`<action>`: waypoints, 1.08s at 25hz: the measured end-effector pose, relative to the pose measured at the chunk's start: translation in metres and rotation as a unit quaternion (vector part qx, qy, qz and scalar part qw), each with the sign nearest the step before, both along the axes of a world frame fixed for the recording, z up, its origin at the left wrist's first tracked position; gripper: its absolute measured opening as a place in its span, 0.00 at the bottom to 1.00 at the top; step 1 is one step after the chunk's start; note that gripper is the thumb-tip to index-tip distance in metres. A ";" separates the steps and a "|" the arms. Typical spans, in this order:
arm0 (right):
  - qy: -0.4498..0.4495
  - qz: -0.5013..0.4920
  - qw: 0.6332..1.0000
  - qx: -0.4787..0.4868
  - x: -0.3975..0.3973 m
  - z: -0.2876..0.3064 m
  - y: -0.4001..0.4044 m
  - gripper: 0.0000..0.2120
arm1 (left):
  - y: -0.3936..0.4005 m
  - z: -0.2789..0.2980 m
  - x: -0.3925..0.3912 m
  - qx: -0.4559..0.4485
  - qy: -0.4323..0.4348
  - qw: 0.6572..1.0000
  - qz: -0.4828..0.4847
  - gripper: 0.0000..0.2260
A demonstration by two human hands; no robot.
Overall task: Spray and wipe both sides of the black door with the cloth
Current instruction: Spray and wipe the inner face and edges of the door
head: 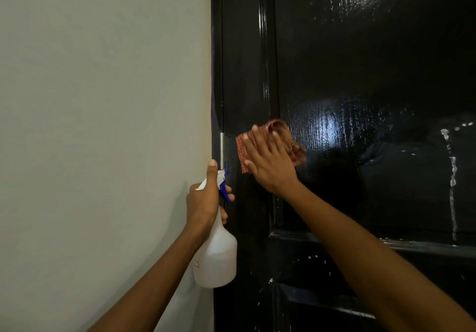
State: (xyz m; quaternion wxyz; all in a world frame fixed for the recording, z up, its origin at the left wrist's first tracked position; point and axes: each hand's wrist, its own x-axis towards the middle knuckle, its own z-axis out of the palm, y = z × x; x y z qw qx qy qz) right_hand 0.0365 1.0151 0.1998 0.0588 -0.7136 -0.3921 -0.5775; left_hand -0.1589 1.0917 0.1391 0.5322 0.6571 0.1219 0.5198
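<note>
The right hand [270, 164] presses the checked reddish cloth [273, 143] flat against the glossy, wet-streaked black door [360, 74] near its left edge. The left hand [203, 200] grips the white spray bottle [216, 257] just beside that edge.

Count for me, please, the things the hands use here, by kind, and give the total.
Spray bottle, gripped by the left hand: 1
Cloth, pressed on the black door by the right hand: 1
Total: 2
</note>
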 end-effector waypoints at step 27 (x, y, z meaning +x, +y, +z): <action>0.011 0.014 0.984 -0.175 0.016 -0.215 -0.076 0.36 | -0.025 -0.058 0.005 -0.027 0.048 0.998 -0.038 0.32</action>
